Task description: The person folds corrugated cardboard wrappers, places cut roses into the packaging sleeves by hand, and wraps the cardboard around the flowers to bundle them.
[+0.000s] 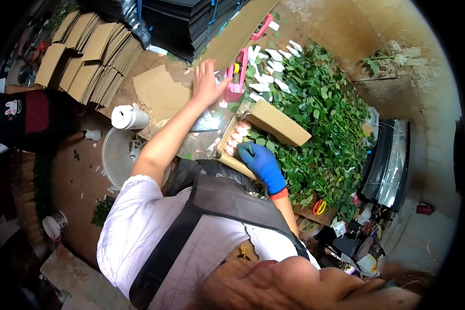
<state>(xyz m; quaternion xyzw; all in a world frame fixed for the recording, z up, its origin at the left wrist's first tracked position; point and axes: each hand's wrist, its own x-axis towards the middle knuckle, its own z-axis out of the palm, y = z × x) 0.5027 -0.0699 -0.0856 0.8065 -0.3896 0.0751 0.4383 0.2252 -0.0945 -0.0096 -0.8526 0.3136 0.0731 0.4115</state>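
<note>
My bare left hand (207, 85) reaches forward with its thumb spread from the fingers. Its fingers are at the edge of a brown cardboard sheet (237, 36), and the thumb is close to a pink tape dispenser (235, 82). My right hand (262, 161), in a blue glove, has its fingers curled at a row of pale pink roses (237, 133). What lies inside these fingers is hidden. The roses lie in a corrugated cardboard wrap (281, 124), whose raised flap leans over the leaves. White sleeves (275, 66) lie among the green stems just beyond.
A large heap of leafy stems (325, 119) covers the right of the table. Stacked cardboard pieces (90, 57) and black sheets (183, 23) stand at the back left. A white canister (129, 117), a bin (116, 157) and orange-handled scissors (319, 207) are nearby. Another person (36, 119) is at far left.
</note>
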